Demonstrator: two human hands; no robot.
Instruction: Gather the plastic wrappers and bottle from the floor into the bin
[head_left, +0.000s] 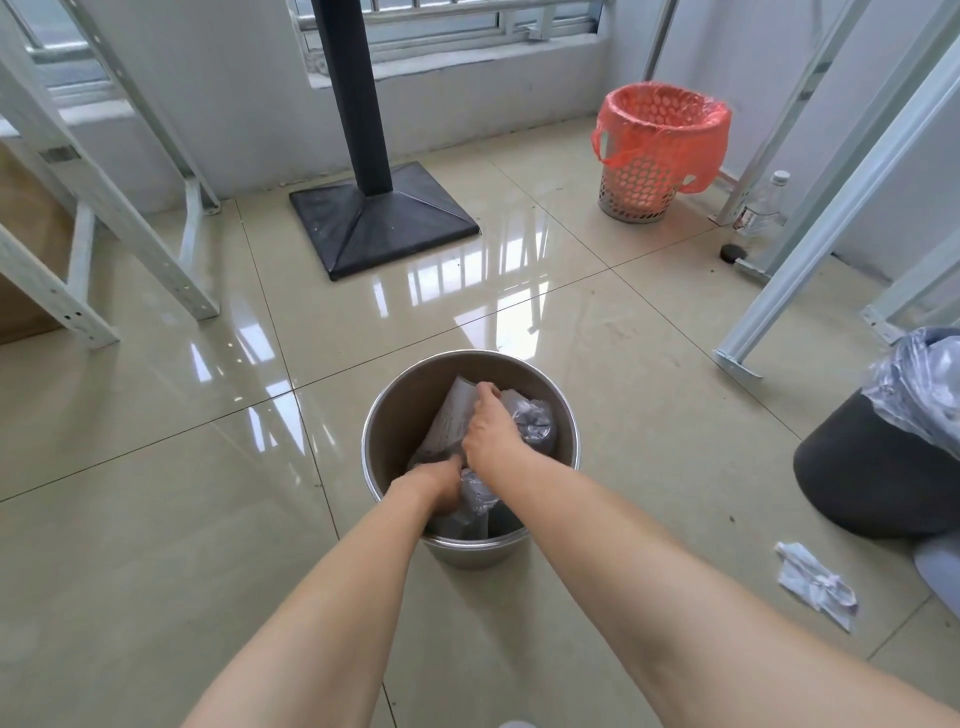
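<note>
Brushed matt metal bin (395, 415) holds crinkly glossy plastic wrappers (530, 423) on a glossy tiled floor (156, 467).

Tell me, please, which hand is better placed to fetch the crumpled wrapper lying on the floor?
Probably the right hand: the crumpled wrapper lies on the person's right, beside the dark bin. The left hand would have to cross over the metal bin.

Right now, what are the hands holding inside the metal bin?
Both hands press crumpled plastic wrappers in the metal bin: the right hand at the top, the left hand lower down. Exact grip is hidden.
</note>
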